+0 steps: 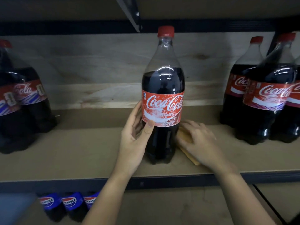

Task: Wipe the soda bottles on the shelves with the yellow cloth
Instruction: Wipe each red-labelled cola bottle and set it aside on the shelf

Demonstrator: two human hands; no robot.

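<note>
Red-capped and upright at the middle of the shelf (97, 151), the cola bottle (163, 98) is gripped by the left hand (136, 137), thumb curled over the lower label edge. The right hand (199, 140) lies over the yellow cloth (185, 137), fingers bent on it, just right of the bottle's base. The shelf is matte brown board with a dark metal edge, backed by pale grained wood. More cola bottles (259, 98) stand right and left; Pepsi bottles (69, 203) sit below.
</note>
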